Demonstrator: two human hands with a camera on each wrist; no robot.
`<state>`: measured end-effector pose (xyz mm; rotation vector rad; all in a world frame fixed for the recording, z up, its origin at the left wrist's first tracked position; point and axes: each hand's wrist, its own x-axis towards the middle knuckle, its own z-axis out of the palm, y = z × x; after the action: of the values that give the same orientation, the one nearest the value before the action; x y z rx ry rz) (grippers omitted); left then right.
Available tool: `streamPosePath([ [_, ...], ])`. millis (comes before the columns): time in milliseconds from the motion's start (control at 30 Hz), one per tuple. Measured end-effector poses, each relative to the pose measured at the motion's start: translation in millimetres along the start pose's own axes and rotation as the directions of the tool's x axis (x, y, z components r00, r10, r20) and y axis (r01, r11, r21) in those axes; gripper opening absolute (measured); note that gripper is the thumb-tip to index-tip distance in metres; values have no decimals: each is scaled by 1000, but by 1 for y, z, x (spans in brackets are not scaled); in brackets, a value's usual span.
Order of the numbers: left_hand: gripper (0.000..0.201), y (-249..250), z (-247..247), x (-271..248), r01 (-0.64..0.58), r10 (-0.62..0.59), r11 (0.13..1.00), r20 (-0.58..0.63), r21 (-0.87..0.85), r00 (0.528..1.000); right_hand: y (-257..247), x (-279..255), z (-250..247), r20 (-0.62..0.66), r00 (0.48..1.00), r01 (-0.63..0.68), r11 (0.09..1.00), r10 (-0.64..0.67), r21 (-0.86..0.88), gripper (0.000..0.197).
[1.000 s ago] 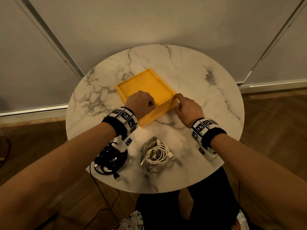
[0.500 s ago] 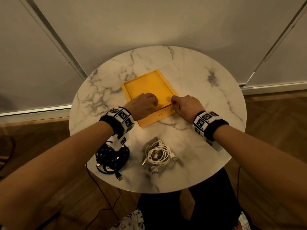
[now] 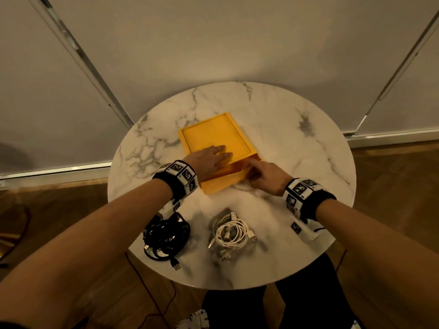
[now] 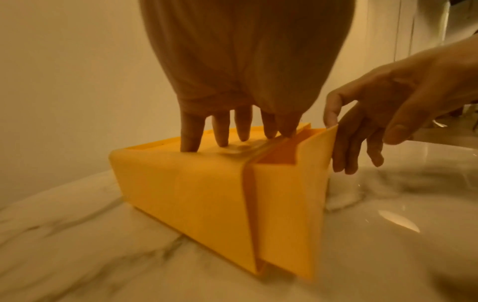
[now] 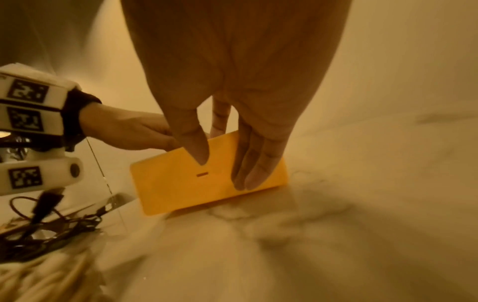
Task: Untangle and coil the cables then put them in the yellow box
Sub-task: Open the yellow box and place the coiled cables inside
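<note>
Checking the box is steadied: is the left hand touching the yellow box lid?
Touching. The left wrist view shows the left hand's fingertips pressed onto the lid.

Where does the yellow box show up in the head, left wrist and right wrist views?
Head: the yellow box lies mid-table, beyond both cable bundles, its near end slid partly open.
Left wrist: it fills the centre, under the left hand's fingertips.
Right wrist: centre, its near face under the right hand's fingers.
Shared landmark: the marble table, on which the box rests in all three views.
</note>
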<state>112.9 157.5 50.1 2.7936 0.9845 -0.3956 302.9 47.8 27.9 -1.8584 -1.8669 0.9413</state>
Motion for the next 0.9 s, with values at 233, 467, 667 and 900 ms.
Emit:
streamPosePath([
  [233, 48, 7, -11, 27, 105, -105, 994, 26, 7, 994, -15, 1, -2, -132, 991, -33, 954, -6, -297, 29],
  [467, 57, -20, -5, 21, -61, 50, 993, 105, 106, 993, -51, 22, 25, -71, 981, 79, 711, -179, -699, 29],
  [667, 66, -35, -22, 34, -96, 85, 993, 149, 66, 985, -50, 28, 19, 106, 978, 208, 860, -180, -466, 26],
  [900, 72, -48, -35, 54, -23, 8, 997, 194, 74, 981, -44, 10, 25, 180, 960, 266, 902, -215, -339, 24],
])
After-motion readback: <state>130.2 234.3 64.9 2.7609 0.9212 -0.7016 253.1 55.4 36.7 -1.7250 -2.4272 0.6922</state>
